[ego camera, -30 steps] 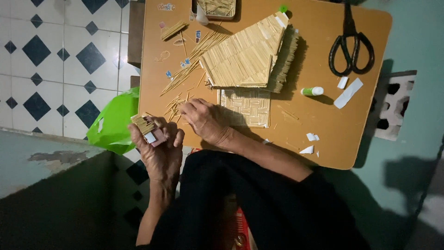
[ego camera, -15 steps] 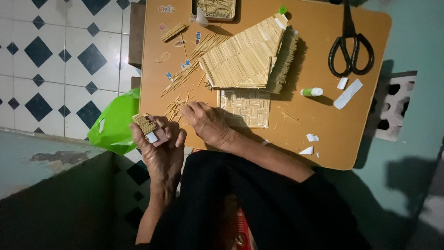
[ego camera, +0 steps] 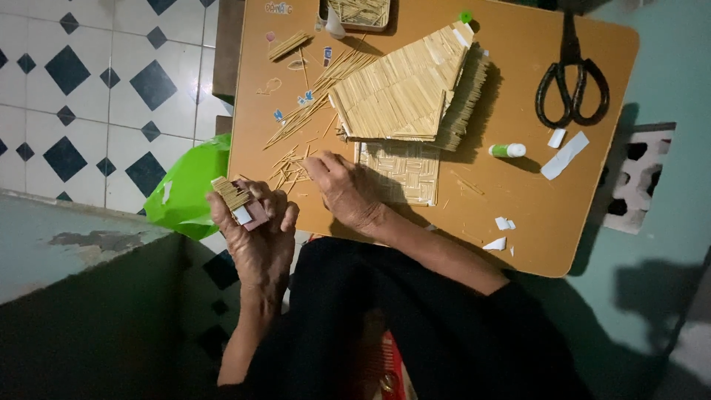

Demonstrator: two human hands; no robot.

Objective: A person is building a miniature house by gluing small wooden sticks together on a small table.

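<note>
head view: left hand (ego camera: 255, 230), lower left of centre, its grip closed around a small pale block faced with thin wooden sticks (ego camera: 237, 201), held off the edge of the brown wooden surface (ego camera: 518, 192). right hand (ego camera: 344, 189), centre, fingertips pinching among loose thin wooden sticks (ego camera: 292, 167) on the surface; whether one is grasped cannot be told. a stick-built model roof (ego camera: 404, 92) lies above it, black scissors (ego camera: 572, 78) at upper right.

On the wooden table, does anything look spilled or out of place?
Yes. Loose thin sticks lie scattered on the wooden table beside the right hand, and torn white paper scraps lie near its edge.
</note>
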